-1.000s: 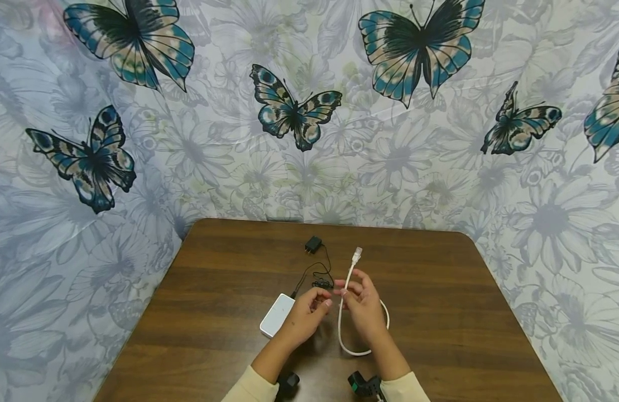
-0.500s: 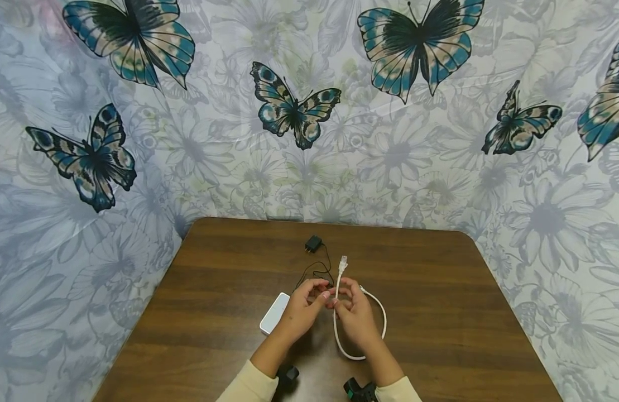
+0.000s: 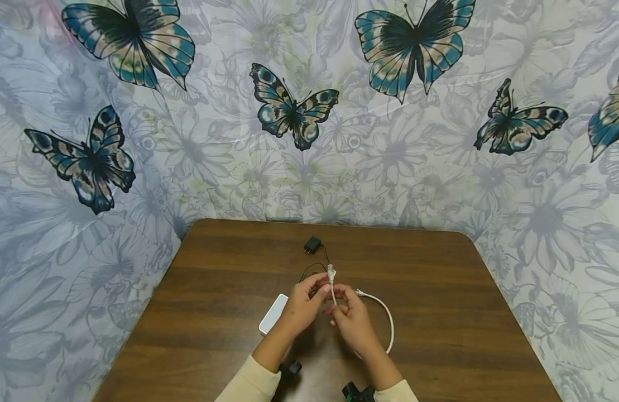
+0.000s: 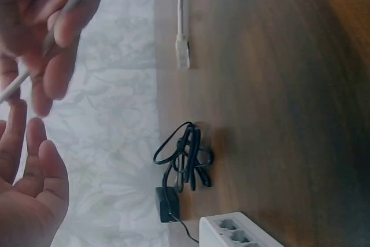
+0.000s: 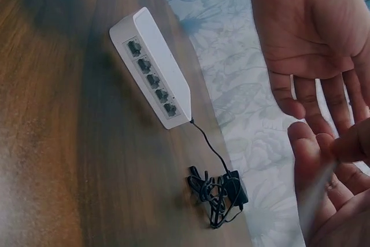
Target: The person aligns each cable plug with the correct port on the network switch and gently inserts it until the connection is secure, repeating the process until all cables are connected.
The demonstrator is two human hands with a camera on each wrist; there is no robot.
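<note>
A white network cable (image 3: 333, 293) runs upward from the thumb and fingers of my right hand (image 3: 355, 321), which pinch it below its clear plug (image 3: 331, 272). My left hand (image 3: 300, 307) is close on the other side, fingers loosely bent, fingertips at or beside the plug. Whether they touch it is hard to tell. In the left wrist view, the cable's other plug (image 4: 182, 53) lies on the table. A white network switch (image 5: 153, 70) with a row of ports sits by my left hand, partly hidden by it in the head view.
A black power adapter (image 3: 312, 244) lies toward the back of the brown wooden table (image 3: 440, 312). Its bundled black cord (image 5: 211, 198) leads to the switch. A butterfly-print cloth (image 3: 198, 178) hangs behind the table.
My right hand has moved left with the cable, bringing its raised plug lower and up to my left fingertips. The loop of cable has shifted; its far end rests right of my hand.
</note>
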